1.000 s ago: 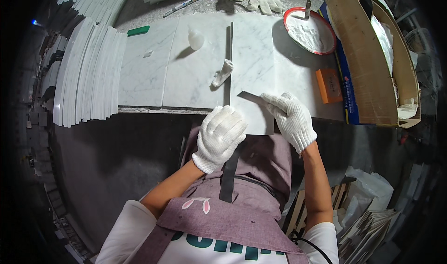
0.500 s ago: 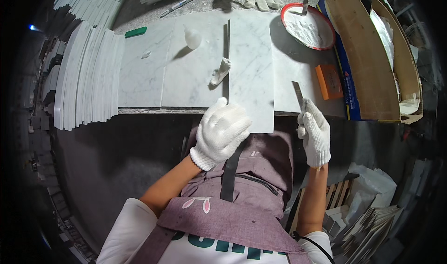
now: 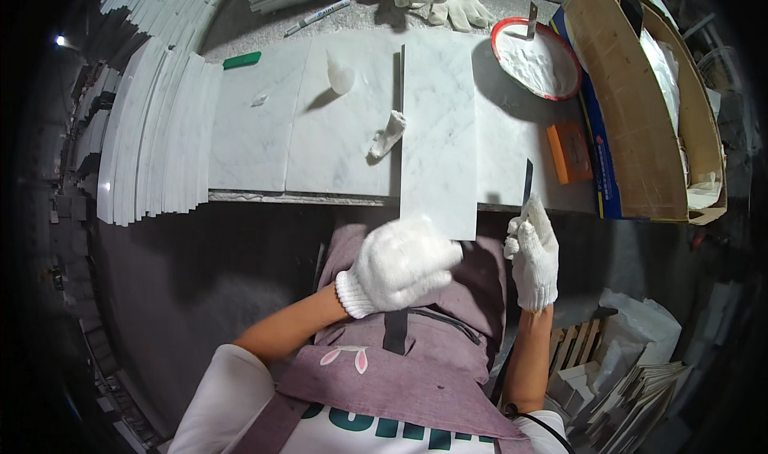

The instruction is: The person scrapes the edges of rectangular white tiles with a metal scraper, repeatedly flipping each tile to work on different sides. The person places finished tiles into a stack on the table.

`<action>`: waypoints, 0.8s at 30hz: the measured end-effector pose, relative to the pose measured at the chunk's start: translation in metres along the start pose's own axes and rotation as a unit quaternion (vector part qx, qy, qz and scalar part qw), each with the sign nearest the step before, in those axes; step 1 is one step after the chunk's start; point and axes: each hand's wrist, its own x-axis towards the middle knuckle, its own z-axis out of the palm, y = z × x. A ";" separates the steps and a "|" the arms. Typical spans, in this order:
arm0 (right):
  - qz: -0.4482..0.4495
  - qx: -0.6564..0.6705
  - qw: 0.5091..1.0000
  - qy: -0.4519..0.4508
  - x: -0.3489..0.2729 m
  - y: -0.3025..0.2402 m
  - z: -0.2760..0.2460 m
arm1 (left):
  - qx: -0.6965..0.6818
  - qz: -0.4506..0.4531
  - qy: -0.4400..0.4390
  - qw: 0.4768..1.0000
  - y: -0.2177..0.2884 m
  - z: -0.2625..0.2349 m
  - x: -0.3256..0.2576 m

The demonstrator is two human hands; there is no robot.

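Note:
A long white marble tile (image 3: 438,126) with grey veins lies over other marble slabs, its near end jutting past the bench edge. At that near end is my left hand (image 3: 404,266) in a white knit glove, fingers stretched rightward along the edge, slightly blurred. Whether its fingertips press the edge is hard to see. My right hand (image 3: 534,262), also gloved, pinches a thin flat metal blade (image 3: 528,184) that points away from me, right of the tile. Left of the tile rests a crumpled white cloth piece (image 3: 388,136).
Tile strips (image 3: 152,134) stand stacked at left. A red-rimmed bowl (image 3: 534,60) of white powder with another blade, an orange block (image 3: 568,153) and a cardboard box (image 3: 640,94) are at right. A squeeze bottle (image 3: 340,76), green piece (image 3: 242,60), marker (image 3: 318,17) and gloves (image 3: 456,2) lie farther back.
My left hand has moved nearer to me and rightward along the tile's near end, its fingers swinging to the right. The blade in my right hand has turned more upright. The view has shifted slightly.

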 end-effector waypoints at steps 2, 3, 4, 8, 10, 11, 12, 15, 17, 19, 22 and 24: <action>0.012 0.023 0.998 -0.049 -0.001 0.003 -0.001 | 0.123 -0.011 0.045 0.991 -0.009 0.000 0.003; 0.022 0.019 0.998 -0.059 0.000 0.005 -0.002 | 0.186 -0.025 0.003 0.982 -0.012 -0.002 0.012; 0.026 0.027 0.998 -0.060 -0.001 0.010 -0.005 | 0.193 -0.024 -0.018 0.981 -0.017 0.002 0.016; 0.020 0.056 0.994 -0.094 0.000 0.014 -0.011 | 0.203 -0.019 -0.111 0.973 -0.037 0.005 0.039; 0.011 0.075 0.993 -0.088 0.002 0.014 -0.013 | 0.246 -0.042 -0.146 0.957 -0.058 0.003 0.056; 0.007 0.081 0.994 -0.071 0.000 0.012 -0.010 | 0.274 -0.055 -0.154 0.948 -0.069 0.002 0.069; 0.000 0.076 0.995 -0.071 -0.003 0.011 -0.007 | 0.281 -0.095 -0.178 0.938 -0.078 0.000 0.086; -0.002 0.061 0.995 -0.080 0.000 0.010 -0.009 | 0.298 -0.132 -0.141 0.935 -0.105 -0.012 0.128; -0.019 0.052 0.995 -0.079 0.000 0.011 -0.014 | 0.327 -0.166 -0.128 0.921 -0.121 -0.015 0.152; -0.036 0.015 0.997 -0.065 -0.001 0.010 -0.016 | 0.334 -0.171 -0.112 0.920 -0.131 -0.019 0.157; -0.057 0.048 0.994 -0.079 -0.001 0.008 -0.027 | 0.335 -0.125 -0.169 0.918 -0.120 -0.001 0.149; -0.050 0.057 0.995 -0.070 -0.002 0.007 -0.027 | 0.285 -0.077 -0.178 0.939 -0.096 0.012 0.107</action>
